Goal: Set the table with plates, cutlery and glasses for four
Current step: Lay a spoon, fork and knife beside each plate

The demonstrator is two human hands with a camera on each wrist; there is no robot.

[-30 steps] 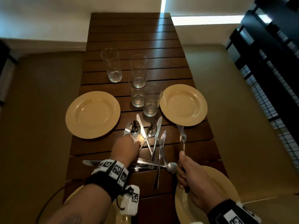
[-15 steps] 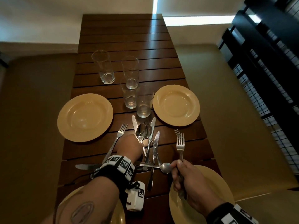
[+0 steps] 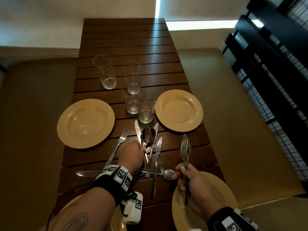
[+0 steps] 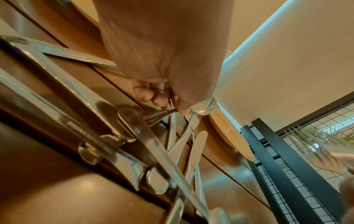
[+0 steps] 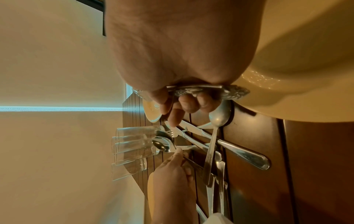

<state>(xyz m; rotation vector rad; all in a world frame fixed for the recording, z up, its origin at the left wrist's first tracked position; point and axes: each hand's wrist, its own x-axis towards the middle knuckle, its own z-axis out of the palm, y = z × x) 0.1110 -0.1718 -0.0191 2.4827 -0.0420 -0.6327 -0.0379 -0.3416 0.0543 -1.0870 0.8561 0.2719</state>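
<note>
A heap of knives and spoons (image 3: pixel 155 157) lies mid-table on the dark wooden table (image 3: pixel 126 40). My left hand (image 3: pixel 133 153) pinches the handles of two spoons (image 3: pixel 147 135), their bowls raised over the heap; the left wrist view shows the fingers (image 4: pixel 153 97) curled on them. My right hand (image 3: pixel 191 182) grips forks (image 3: pixel 185 147) upright, tines pointing away, over the near right plate (image 3: pixel 221 185). A single fork (image 3: pixel 119 147) lies left of the heap. Yellow plates sit at far left (image 3: pixel 85 123) and far right (image 3: pixel 179 110). Several empty glasses (image 3: pixel 133 90) cluster beyond the cutlery.
A knife (image 3: pixel 86 173) lies crosswise under my left wrist, and a spoon (image 3: pixel 168 174) lies crosswise by my right thumb. A fourth plate (image 3: pixel 116 227) shows under my left forearm. Padded benches flank the table; a black grille railing (image 3: pixel 275 90) stands on the right.
My left hand has gathered two spoons and lifted their bowls together, leaving one fork lying to the left. My right hand has raised its forks more upright.
</note>
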